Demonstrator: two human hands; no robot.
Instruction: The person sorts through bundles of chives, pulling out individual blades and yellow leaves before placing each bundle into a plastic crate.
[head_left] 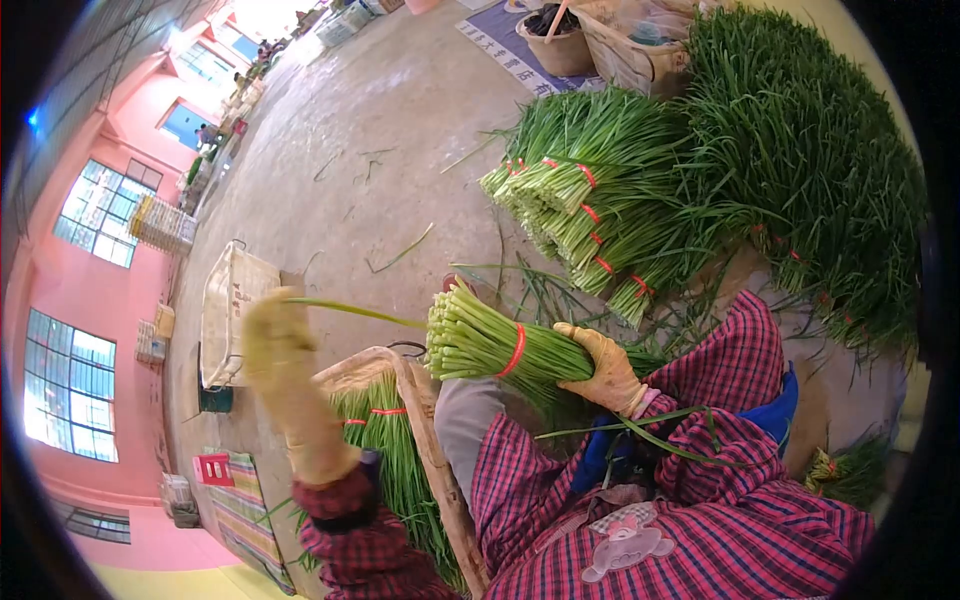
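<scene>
My left hand (603,370), in a yellowish glove, is wrapped round a thick bundle of green stalks (475,340) with a red band near its cut ends. The bundle lies across my lap, its pale ends pointing left. My right hand (283,345), gloved too, is raised at the left and blurred by motion. A single long stalk (360,313) runs from its fingers toward the bundle's cut ends. Below, a crate (430,430) beside my leg holds more green bundles with red bands.
Banded bundles (590,200) are stacked ahead, beside a large heap of greens (800,130). An off-white crate (235,300) stands at the left. Loose leaves lie on the concrete floor (400,120). A bucket (560,50) and a basket (635,60) are at the top. People are far off.
</scene>
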